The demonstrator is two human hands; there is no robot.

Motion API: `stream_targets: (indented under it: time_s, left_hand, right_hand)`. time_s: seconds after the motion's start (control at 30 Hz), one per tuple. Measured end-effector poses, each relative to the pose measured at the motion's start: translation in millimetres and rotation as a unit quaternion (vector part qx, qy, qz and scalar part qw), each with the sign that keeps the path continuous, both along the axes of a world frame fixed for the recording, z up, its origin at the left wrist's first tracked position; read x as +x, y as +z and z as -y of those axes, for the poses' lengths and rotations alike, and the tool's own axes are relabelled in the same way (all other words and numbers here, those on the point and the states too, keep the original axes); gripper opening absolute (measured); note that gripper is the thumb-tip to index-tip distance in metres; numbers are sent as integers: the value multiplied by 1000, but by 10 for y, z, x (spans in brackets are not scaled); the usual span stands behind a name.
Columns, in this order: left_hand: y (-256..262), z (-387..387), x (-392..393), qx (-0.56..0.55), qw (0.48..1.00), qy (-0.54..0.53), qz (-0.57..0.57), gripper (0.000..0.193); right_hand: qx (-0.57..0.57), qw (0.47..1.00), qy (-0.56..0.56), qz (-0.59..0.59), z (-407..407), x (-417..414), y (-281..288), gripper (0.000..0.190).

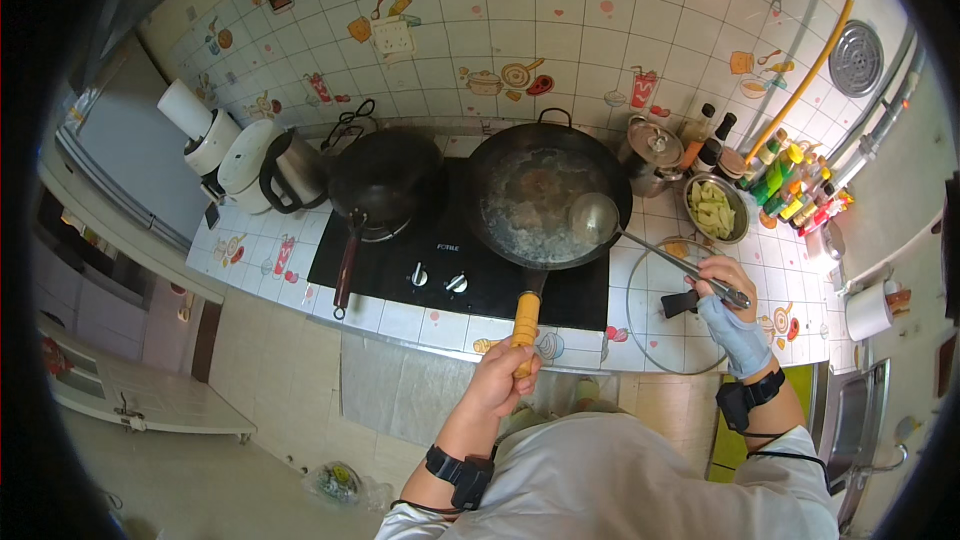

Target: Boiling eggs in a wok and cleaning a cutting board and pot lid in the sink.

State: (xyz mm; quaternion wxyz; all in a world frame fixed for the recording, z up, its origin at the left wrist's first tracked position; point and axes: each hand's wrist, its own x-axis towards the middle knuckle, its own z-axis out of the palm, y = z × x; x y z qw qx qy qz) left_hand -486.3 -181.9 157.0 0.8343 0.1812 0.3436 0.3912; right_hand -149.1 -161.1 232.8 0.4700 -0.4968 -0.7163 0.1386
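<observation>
My left hand (501, 375) grips the wooden handle of a dark wok (551, 135) on the right side of the black gas hob (480, 289). Bubbling, cloudy liquid (525, 195) fills the lower part of the wok. My right hand (729, 307), its palm and wrist wrapped in pale cloth, holds a metal ladle (594, 219) by the end of its handle. The ladle's bowl rests at the right side of the wok. Beneath my right hand, a glass lid (645, 330) with a black knob lies on the tiled counter.
A second wok (386, 172) sits on the left burner, beside an electric kettle (295, 169). Right of the hob stand a lidded metal pot (651, 154), a metal bowl of sliced pale green vegetable (712, 210) and several seasoning bottles (787, 172). A tiled wall rises behind.
</observation>
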Motion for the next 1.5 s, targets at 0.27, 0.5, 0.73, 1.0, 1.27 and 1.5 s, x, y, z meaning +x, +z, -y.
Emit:
stream_targets:
  time_s: [0.27,0.5,0.73,1.0,1.27,1.5]
  left_hand:
    - [-22,4,-4,3,1000,3,2,38]
    - [-14,9,3,1,1000,9,5,38]
    - [-7,9,6,-7,1000,8,0,39]
    - [-33,0,1,-2,1000,3,9,38]
    - [-71,-6,0,0,1000,-2,8,37]
    - [-81,-2,2,2,1000,0,12,35]
  right_hand:
    - [1,1000,-5,16,29,-38,11,14]
    - [-18,1000,-9,17,49,-78,1,14]
    - [-16,1000,5,11,60,-155,7,13]
    - [-34,999,15,-30,79,-303,32,12]
    - [-6,1000,14,-3,58,-353,0,14]
    - [21,998,24,52,54,-467,99,14]
